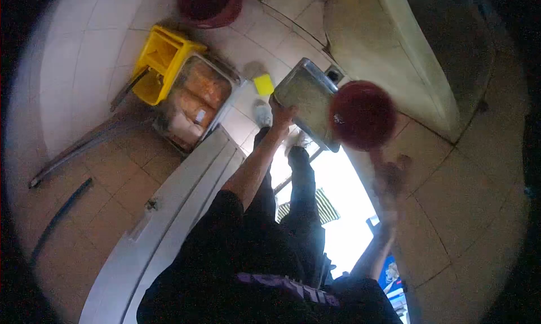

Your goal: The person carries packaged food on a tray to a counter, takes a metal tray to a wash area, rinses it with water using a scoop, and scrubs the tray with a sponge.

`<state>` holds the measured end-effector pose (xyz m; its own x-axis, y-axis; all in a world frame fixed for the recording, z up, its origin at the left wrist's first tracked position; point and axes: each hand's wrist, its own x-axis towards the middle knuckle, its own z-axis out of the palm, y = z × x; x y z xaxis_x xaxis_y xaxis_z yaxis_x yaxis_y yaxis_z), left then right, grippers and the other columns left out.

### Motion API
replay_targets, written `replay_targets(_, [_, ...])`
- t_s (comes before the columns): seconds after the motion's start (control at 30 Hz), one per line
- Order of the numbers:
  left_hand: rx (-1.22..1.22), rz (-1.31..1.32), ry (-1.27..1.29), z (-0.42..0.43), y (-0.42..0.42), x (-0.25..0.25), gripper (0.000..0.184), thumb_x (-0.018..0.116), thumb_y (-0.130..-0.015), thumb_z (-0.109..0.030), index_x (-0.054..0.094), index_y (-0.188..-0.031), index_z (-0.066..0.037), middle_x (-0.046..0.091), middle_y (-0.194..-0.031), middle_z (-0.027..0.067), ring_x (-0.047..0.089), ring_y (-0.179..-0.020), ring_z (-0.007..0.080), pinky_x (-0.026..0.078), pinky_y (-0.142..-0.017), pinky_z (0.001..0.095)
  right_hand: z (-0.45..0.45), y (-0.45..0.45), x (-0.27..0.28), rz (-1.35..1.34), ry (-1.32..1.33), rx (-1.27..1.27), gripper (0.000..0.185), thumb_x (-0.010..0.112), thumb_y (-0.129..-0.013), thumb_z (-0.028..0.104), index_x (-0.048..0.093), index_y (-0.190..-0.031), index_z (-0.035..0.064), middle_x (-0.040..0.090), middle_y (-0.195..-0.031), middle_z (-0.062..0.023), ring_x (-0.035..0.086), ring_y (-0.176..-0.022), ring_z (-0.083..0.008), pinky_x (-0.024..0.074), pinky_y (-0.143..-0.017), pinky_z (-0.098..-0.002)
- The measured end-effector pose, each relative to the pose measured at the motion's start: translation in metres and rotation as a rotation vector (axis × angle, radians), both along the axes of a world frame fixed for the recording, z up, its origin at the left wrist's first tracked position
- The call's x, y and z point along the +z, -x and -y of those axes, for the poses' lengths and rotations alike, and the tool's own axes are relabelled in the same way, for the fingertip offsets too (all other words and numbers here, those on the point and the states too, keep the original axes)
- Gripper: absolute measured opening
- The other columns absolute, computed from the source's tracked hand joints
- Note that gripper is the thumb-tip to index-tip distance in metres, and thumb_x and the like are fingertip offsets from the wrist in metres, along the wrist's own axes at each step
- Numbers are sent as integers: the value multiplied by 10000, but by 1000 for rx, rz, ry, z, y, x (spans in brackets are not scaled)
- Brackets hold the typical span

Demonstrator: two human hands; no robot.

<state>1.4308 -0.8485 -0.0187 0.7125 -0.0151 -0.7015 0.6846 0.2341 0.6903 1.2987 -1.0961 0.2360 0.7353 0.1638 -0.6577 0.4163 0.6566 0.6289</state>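
Note:
My left hand (283, 114) is closed on the near long edge of a rectangular metal tray (306, 96), held tilted in front of me. Against the tray's right end hangs a round dark-red dipper (362, 115), overlapping it in view. A short reddish handle seems to run from the dipper to my right hand (390, 174), which is smeared by motion and looks wrapped round it. I cannot make out what the dipper contains.
A yellow mop bucket (160, 56) stands at upper left beside a clear-sided bin (230, 76) of bagged orange goods. A red tub (211, 14) is at the back. A yellow square (263, 84) lies near my shoe. A white door (174, 211) is at left; a pale basin wall (417, 48) at right.

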Motion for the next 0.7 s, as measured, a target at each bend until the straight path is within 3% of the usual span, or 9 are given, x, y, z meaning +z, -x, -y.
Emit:
replay_targets(0.13, [-17,-96,157,13,16,-35,827,681,-684,-175,129,-1297,-239,322,-1251,95,397,-1102,275,488,-750,478,-43,-11,-52,-25,-1857,-1352,475,581,-755,164,418,-1200,200,401,-811,-72,527,-650,-197,474,-546,-335])
replay_targets(0.27, [21,-133,84,42,10,-43,745,661,-736,-240,144,-1271,-268,305,-1265,91,385,-1125,299,470,-757,545,-34,-36,-81,-91,-2400,-1638,475,562,-739,45,361,-1161,136,417,-812,-141,547,-584,-321,467,-494,-437])
replay_targets(0.37, [-45,46,165,37,14,-95,727,652,-742,-243,150,-1267,-250,322,-1249,91,409,-1100,280,486,-773,496,-47,-33,-81,23,-2566,-1961,331,555,-795,124,341,-1043,74,516,-779,-170,577,-667,-374,464,-538,-468])
replay_targets(0.43, [-26,-84,108,43,11,-75,692,642,-756,-245,164,-1257,-226,356,-1207,87,433,-1069,253,496,-778,409,-55,-34,-76,76,-2502,-2169,326,564,-813,175,332,-1015,68,566,-796,-188,593,-715,-399,467,-565,-477])
replay_targets(0.47, [-18,-124,90,46,9,-71,681,639,-761,-245,169,-1253,-218,367,-1193,85,441,-1059,244,500,-780,380,-56,-32,-78,75,-2504,-2165,326,564,-813,175,332,-1015,68,566,-796,-188,593,-715,-399,467,-565,-477])
replay_targets(0.53, [-31,69,157,47,10,-86,680,631,-777,-280,159,-1262,-216,353,-1213,94,436,-1070,260,492,-797,394,-60,-23,-84,166,-2642,-2167,596,525,-822,31,275,-1315,254,379,-861,-105,542,-624,-226,479,-493,-366])
replay_targets(0.57, [-38,135,181,46,11,-91,680,628,-782,-291,156,-1265,-215,349,-1219,97,435,-1074,265,489,-802,398,-59,-23,-80,173,-2649,-2163,596,525,-822,31,275,-1315,254,379,-861,-105,542,-624,-226,479,-493,-366])
replay_targets(0.6, [-47,87,156,44,13,-86,688,629,-785,-304,148,-1271,-230,325,-1242,98,426,-1080,295,475,-799,471,-58,-22,-75,163,-2664,-2004,452,554,-809,104,301,-1179,162,476,-827,-144,570,-675,-308,473,-532,-430])
replay_targets(0.7, [-17,-70,105,38,10,-55,713,646,-773,-297,142,-1277,-261,284,-1279,96,416,-1078,341,440,-781,593,-50,-22,-68,68,-2392,-1631,405,558,-782,111,377,-1144,97,478,-817,-135,579,-626,-324,486,-501,-393])
